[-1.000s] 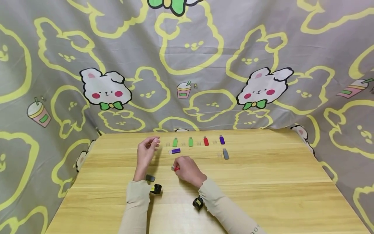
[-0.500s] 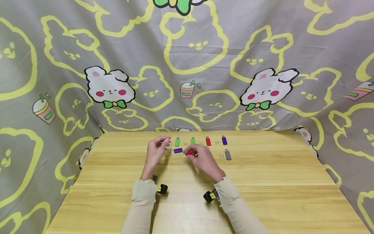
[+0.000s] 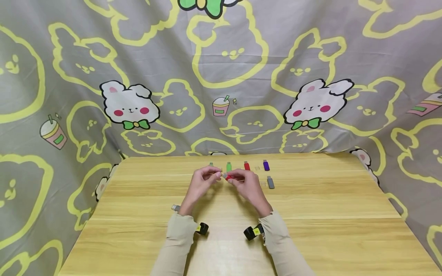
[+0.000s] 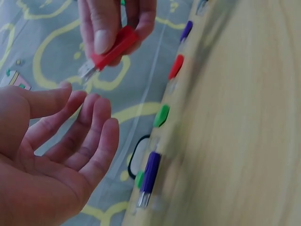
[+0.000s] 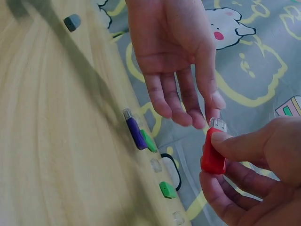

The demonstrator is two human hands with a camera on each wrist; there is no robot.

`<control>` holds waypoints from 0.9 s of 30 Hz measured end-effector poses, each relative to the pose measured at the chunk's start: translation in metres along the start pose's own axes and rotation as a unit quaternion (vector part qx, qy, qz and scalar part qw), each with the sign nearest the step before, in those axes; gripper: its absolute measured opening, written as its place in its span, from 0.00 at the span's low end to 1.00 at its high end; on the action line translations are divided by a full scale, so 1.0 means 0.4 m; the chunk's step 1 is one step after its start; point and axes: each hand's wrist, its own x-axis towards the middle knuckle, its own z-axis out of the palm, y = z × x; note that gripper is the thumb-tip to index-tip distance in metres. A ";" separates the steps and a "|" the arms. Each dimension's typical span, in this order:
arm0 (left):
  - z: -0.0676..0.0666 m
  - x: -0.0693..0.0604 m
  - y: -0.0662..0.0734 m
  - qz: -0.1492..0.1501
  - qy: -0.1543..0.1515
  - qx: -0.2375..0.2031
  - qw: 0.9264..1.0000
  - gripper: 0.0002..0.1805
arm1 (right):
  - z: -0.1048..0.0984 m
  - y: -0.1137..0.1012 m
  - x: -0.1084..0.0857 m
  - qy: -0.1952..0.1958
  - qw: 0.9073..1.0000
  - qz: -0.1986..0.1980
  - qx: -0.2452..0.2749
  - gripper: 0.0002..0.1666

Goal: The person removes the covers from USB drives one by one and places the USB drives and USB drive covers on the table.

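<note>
My right hand (image 3: 249,187) pinches a red USB stick (image 5: 214,153) between thumb and fingers, its clear and metal end (image 5: 217,124) pointing toward the left hand. Close beside that end is my left hand (image 4: 56,155), its fingers loosely bent and the thumb tip near the index fingertip. I see nothing held between them. A purple USB stick (image 4: 151,172) lies on the table below the hands; the left hand hides it in the head view.
On the wooden table (image 3: 310,214), green (image 3: 229,166), red (image 3: 246,165) and blue (image 3: 266,165) USB sticks stand in a back row with small clear caps. Grey sticks lie at right (image 3: 271,182) and by the left wrist (image 3: 176,207). A patterned curtain (image 3: 193,126) hangs behind.
My right hand has carried the red USB stick up and to the right, away from the table's middle. The left hand has moved right and slightly down, and both hands now meet.
</note>
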 end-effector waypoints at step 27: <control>0.042 -0.001 -0.007 -0.030 0.010 -0.054 0.998 0.08 | -0.016 -0.005 -0.009 0.007 1.000 0.021 0.007 0.07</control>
